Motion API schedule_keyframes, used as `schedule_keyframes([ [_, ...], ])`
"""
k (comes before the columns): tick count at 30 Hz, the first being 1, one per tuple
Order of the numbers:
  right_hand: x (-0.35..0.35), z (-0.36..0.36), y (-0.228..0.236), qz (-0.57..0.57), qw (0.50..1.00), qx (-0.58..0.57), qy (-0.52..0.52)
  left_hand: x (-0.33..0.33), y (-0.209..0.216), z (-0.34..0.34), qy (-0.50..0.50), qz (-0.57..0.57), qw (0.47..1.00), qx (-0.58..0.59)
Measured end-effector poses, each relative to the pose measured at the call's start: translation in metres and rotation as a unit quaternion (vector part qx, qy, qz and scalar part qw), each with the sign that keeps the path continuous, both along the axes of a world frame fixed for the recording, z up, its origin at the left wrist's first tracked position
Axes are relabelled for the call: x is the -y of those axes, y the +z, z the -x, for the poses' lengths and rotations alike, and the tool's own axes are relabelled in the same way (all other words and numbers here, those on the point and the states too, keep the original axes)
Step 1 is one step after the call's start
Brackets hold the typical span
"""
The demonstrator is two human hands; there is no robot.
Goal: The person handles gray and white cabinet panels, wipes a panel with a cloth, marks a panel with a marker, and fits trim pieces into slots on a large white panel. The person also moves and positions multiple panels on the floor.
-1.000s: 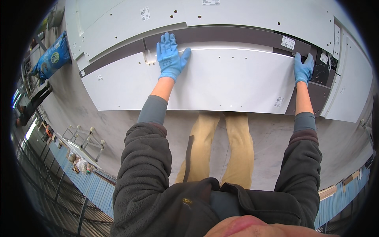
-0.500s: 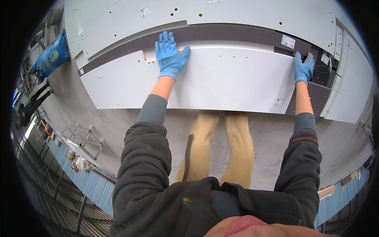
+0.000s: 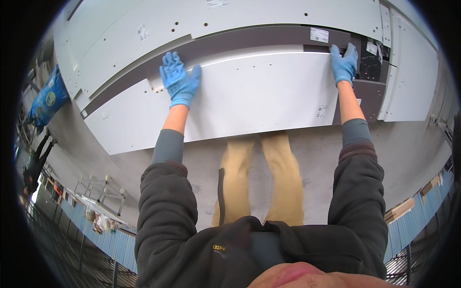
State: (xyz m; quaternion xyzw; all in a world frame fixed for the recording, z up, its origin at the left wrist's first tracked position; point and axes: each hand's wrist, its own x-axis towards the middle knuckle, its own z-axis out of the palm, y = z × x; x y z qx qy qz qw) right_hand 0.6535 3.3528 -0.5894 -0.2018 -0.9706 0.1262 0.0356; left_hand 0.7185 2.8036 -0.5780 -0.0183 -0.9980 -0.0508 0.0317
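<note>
A long white panel [image 3: 259, 91] with small holes and a label lies in front of me on a stack of boards. My left hand [image 3: 179, 82], in a blue glove, rests flat on its far edge, fingers spread, just right of a notch. At the panel's far right corner is my right hand [image 3: 344, 65], also gloved in blue, thumb and fingers apart; whether it grips the corner cannot be made out. A dark grey board [image 3: 249, 37] shows as a strip beyond the white panel. Both hands touch the far side of the panel.
Larger white boards [image 3: 259, 12] lie beyond, and another white panel [image 3: 413, 72] at the right. Dark pieces [image 3: 370, 65] sit beside my right hand. At left are a blue bag [image 3: 49, 98], a person in dark clothes [image 3: 36, 165] and a wheeled metal frame [image 3: 103, 189].
The boards and both hands sit farther left in the picture, and the view has tilted. Against the white panel, my hands keep nearly the same places.
</note>
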Motion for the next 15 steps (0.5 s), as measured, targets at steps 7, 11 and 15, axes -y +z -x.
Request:
schedule_keyframes([
  [7,0.011,0.004,0.011,0.026,0.999,0.005,-0.024,0.002,-0.003,0.0,-0.007,0.007,1.0,0.005],
  [11,0.011,0.005,0.011,0.015,1.0,0.0,-0.02,0.001,-0.004,-0.001,-0.006,-0.004,1.0,0.0],
  [15,0.01,0.003,0.006,0.007,1.0,0.0,-0.012,0.002,-0.004,-0.001,-0.01,-0.002,1.0,-0.005],
])
